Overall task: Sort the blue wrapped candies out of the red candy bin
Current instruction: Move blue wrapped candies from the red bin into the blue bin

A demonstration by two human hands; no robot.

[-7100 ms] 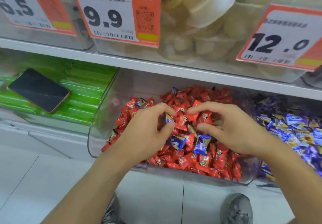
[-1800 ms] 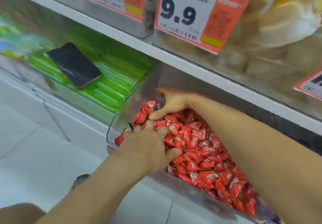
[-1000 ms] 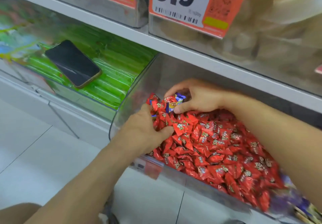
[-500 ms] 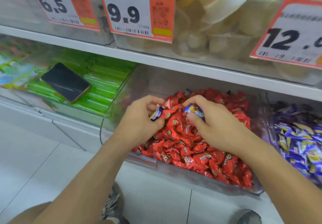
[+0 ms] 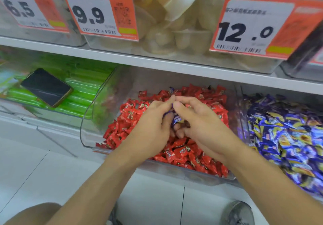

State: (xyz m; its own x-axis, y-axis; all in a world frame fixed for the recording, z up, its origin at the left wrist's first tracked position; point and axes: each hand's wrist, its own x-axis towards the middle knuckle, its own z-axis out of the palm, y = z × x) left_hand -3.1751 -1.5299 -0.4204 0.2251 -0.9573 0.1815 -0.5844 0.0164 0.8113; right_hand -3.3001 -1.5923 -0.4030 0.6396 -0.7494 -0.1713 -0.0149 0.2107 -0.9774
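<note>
Nearest to me, two bare forearms reach up and in over the front lip of the clear red candy bin [image 5: 90,119]. The left hand [image 5: 153,126] and right hand [image 5: 201,125] meet above the middle of the pile, wrists bent a little, knuckles up, forefinger tips almost touching. Between them sits a blue candy [image 5: 176,119]; the right thumb and curled fingers seem to pinch it, and the left fingers are curled close around something blue too, though blur keeps me from saying whether that is a second sweet.

I'd reckon these sweets weigh next to nothing, small hard lumps in slick, crinkly wrappers that slide off one another. The twisted wrapper ends or the middle of the lump look the easiest places to nip with fingertips.

Beneath the hands lie the red candies [image 5: 183,153], heaped to the rim. Farther back one more blue wrapper [image 5: 171,90] pokes out. To the right, the blue candy bin [image 5: 288,133] stands just beside.
</note>
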